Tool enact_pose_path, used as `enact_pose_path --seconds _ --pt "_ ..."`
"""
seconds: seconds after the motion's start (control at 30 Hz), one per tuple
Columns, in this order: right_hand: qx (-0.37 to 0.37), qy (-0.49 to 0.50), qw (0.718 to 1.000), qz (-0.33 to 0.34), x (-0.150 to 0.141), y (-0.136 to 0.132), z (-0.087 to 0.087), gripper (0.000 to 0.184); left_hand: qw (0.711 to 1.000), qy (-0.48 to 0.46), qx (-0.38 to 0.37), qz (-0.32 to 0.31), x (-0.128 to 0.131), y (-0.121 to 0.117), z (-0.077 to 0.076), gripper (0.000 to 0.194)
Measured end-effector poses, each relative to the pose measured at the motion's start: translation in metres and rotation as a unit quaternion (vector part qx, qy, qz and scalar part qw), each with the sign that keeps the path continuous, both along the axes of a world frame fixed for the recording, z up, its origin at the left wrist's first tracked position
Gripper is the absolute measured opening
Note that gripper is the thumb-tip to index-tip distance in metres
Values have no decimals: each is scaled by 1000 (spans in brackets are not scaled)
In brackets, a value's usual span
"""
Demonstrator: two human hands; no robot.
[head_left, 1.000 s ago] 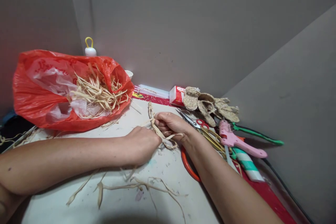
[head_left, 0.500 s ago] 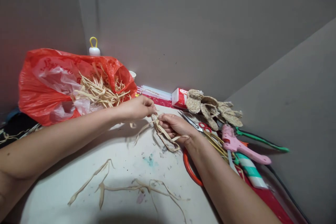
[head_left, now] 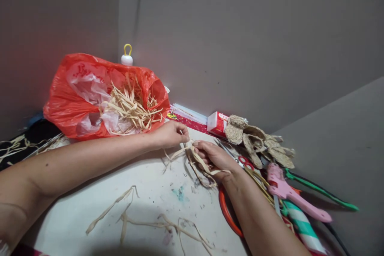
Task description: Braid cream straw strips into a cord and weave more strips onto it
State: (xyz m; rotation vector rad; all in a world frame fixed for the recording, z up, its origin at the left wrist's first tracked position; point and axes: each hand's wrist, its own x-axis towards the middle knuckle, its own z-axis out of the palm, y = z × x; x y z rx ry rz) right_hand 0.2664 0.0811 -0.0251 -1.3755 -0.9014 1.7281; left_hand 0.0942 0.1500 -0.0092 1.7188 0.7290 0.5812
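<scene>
Toward the far side of the white tabletop (head_left: 150,184), the right hand (head_left: 212,155) grips the looped fibre bundle (head_left: 197,160) between thumb and curled fingers, which cover part of it. The left hand (head_left: 171,134) has its fingers curled at the bundle's upper end; whether the fingertips pinch a strand cannot be determined. The right forearm (head_left: 264,216) hides part of the orange-red ring handle (head_left: 224,209). The red plastic bag (head_left: 70,114) contains dry fibre strips (head_left: 132,108) and covers most of a white object (head_left: 167,89), too little visible to identify. The pink glue gun (head_left: 288,194) overlaps the white-and-teal striped cylinder (head_left: 304,224), which reaches the lower frame edge. Coiled fibre pieces (head_left: 235,130) lie beside the red-and-white box (head_left: 217,124); loose strands (head_left: 180,230) lie on the near tabletop
</scene>
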Motion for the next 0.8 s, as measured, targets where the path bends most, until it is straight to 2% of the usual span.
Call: enact_pose_path --seconds 0.23,0.37,0.47,0.53,0.67,0.8 --pt "-3 -9 1000 6 0 0 -2 32 992 20 -121 -7 0 -4 3 15" --pt "-3 -9 1000 10 -1 0 -2 32 994 13 -109 -12 0 -5 5 15" --pt "-4 -9 1000 11 -3 0 0 31 991 -5 -135 7 1 -3 5 17" --pt "-6 -9 1000 10 -4 0 2 31 983 -11 -185 13 1 -2 4 17" --pt "-8 -6 1000 6 -3 0 2 29 955 -13 -293 -31 2 -6 3 19" --pt "-9 -8 1000 1 -3 0 1 30 935 -8 -354 -24 4 -9 4 20"
